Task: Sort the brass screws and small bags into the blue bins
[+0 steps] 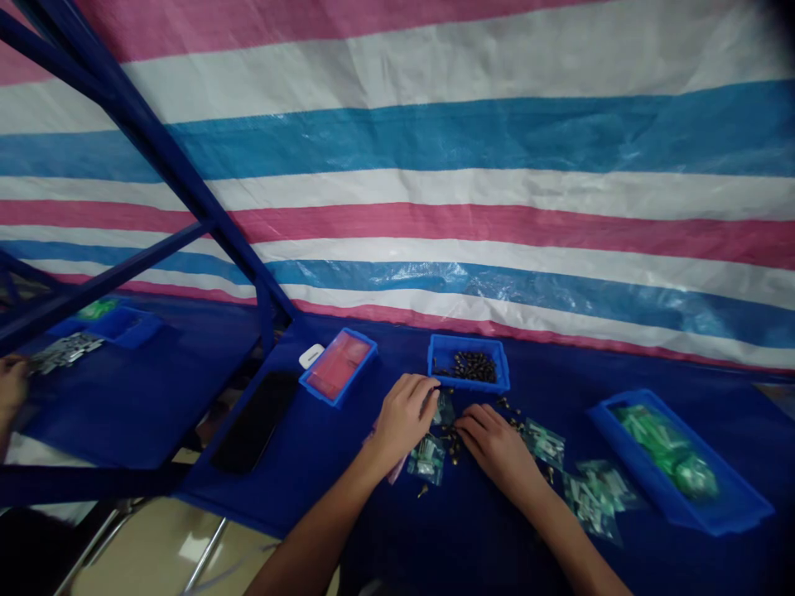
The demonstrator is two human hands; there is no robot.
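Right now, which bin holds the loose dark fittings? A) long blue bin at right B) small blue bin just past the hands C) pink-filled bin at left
B: the dark fittings sit piled in the small blue bin, while the long bin holds green packets.

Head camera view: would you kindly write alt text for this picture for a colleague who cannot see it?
A person's bare left hand and right hand rest among small brass fittings and small clear bags of parts on a dark blue table cover. Behind stand a blue plastic tray of dark fittings and a pink-and-blue striped tarpaulin.
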